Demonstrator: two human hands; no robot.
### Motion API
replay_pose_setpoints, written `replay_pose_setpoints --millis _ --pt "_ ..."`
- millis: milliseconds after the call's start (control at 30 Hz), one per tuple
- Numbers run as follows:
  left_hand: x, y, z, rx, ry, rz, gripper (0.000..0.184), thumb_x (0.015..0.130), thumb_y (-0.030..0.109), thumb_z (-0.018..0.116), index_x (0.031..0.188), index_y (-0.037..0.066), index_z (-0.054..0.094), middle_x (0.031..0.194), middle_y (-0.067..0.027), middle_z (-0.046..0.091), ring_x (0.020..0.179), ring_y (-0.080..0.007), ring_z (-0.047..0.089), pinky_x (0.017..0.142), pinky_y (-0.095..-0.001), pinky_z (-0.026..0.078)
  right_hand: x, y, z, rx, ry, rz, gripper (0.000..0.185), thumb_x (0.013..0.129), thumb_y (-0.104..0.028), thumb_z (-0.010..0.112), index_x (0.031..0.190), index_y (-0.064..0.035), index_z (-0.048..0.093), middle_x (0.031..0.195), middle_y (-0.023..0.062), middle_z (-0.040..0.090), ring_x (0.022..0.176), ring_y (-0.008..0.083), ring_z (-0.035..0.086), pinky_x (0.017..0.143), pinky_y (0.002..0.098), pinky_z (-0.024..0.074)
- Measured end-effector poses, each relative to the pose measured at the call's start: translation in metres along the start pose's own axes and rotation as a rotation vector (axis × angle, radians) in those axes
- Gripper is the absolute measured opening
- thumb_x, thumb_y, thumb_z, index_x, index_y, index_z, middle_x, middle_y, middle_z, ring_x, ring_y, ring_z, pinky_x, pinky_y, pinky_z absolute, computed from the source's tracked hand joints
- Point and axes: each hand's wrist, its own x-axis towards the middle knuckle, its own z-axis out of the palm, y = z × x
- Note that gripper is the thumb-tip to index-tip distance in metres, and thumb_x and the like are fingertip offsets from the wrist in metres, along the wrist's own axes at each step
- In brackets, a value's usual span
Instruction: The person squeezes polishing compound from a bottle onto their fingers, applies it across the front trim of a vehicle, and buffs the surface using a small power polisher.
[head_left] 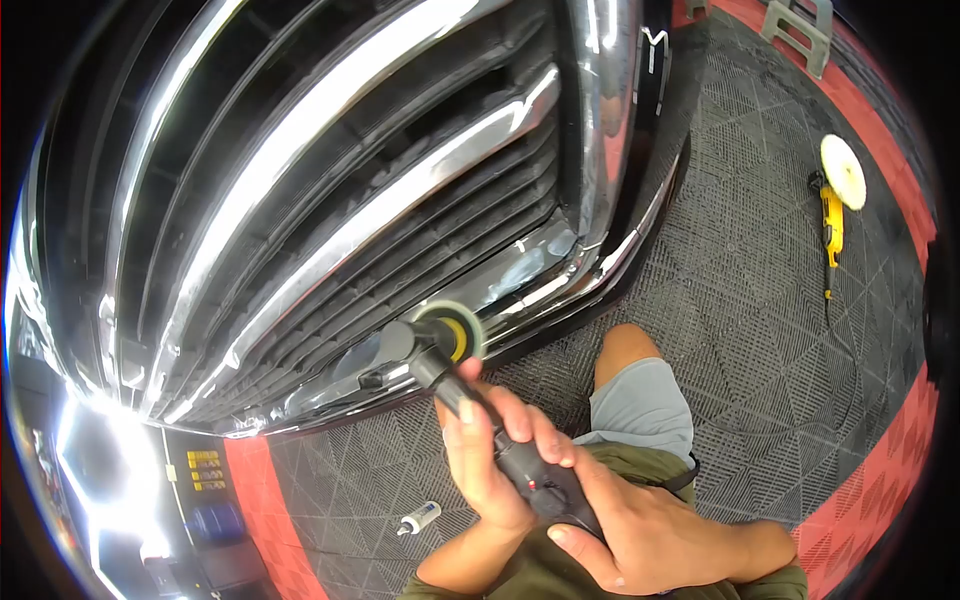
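My left hand (484, 477) is wrapped around the front of a black handheld polisher (401, 342), its thumb along the neck. Farther back, my right hand (645, 527) grips the rear of the body. The round pad (474, 338), with a yellow centre and pale rim, is at the chrome lower trim of a car's front grille (380, 190). Whether the pad touches the trim, I cannot tell. Whitish smears (525, 265) show on the trim just right of the pad.
A small white bottle (421, 517) lies on the dark tiled floor (760, 330). Off to the right lies a yellow polisher (833, 225) with a large cream pad and a cord. A grey stool (800, 35) stands at the upper right. Bright lights (115, 470) glare at lower left.
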Motion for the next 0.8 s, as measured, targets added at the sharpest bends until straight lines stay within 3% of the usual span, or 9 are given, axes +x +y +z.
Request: replay_pose_setpoints --millis 167,233,267,367,467,567,800 --pt "0.005 -0.018 0.01 -0.015 -0.092 -0.057 0.043 0.11 0.029 0.037 0.149 0.012 0.032 0.084 -0.0086 0.047 0.058 -0.0222 0.055 0.054 -0.0399 0.056 -0.011 -0.001 -0.012 -0.014 -0.002 0.092 0.073 0.098 -0.033 0.061 0.142 0.0164 0.03 0.102 0.0326 0.064 0.079 0.0446 0.071 0.066 0.0459 0.059" --pt "0.009 -0.023 0.021 0.091 -0.151 -0.098 0.045 0.11 0.033 0.035 0.15 0.012 0.034 0.082 -0.0062 0.045 0.06 -0.0195 0.052 0.053 -0.0377 0.054 -0.016 -0.001 -0.015 0.044 -0.003 0.179 0.078 0.099 -0.03 0.058 0.148 0.0148 0.018 0.121 0.042 0.056 0.102 0.0518 0.066 0.088 0.049 0.0553" --pt "0.009 -0.024 0.021 0.093 -0.146 -0.098 0.045 0.11 0.033 0.035 0.15 0.012 0.035 0.082 -0.006 0.045 0.06 -0.0194 0.052 0.053 -0.0374 0.054 -0.016 -0.006 -0.021 0.046 -0.051 0.24 0.079 0.099 -0.03 0.058 0.149 0.0144 0.016 0.125 0.0419 0.055 0.103 0.0518 0.066 0.089 0.0487 0.0553" --pt "0.004 -0.026 0.019 0.089 -0.096 -0.072 0.045 0.11 0.033 0.034 0.15 0.012 0.035 0.083 -0.0052 0.046 0.06 -0.0189 0.053 0.052 -0.0367 0.054 -0.015 0.008 -0.02 0.011 -0.044 0.082 0.081 0.099 -0.03 0.058 0.149 0.0142 0.013 0.124 0.0409 0.056 0.102 0.0521 0.066 0.089 0.0485 0.0551" --pt "0.005 -0.033 0.024 0.039 -0.125 -0.109 0.045 0.11 0.031 0.035 0.15 0.013 0.032 0.084 -0.007 0.046 0.06 -0.0206 0.054 0.054 -0.0383 0.055 -0.021 0.014 -0.023 0.004 -0.011 0.059 0.081 0.098 -0.029 0.058 0.15 0.0139 0.013 0.122 0.0407 0.057 0.101 0.0516 0.066 0.089 0.0481 0.0551" --pt "0.014 -0.041 0.034 -0.001 -0.225 -0.172 0.044 0.11 0.027 0.036 0.151 0.012 0.028 0.085 -0.0102 0.047 0.06 -0.0232 0.056 0.057 -0.0407 0.056 -0.03 0.008 -0.032 0.09 0.021 0.205 0.08 0.098 -0.029 0.059 0.149 0.0144 0.016 0.121 0.0404 0.057 0.101 0.0503 0.067 0.089 0.0481 0.0549" --pt "0.014 -0.049 0.045 0.13 -0.18 -0.168 0.045 0.11 0.036 0.035 0.148 0.013 0.035 0.082 -0.0046 0.046 0.06 -0.0185 0.054 0.053 -0.0364 0.055 -0.031 0.013 -0.042 0.087 0.044 0.16 0.08 0.098 -0.028 0.059 0.149 0.0149 0.015 0.115 0.0389 0.059 0.095 0.0507 0.067 0.084 0.0479 0.0557"
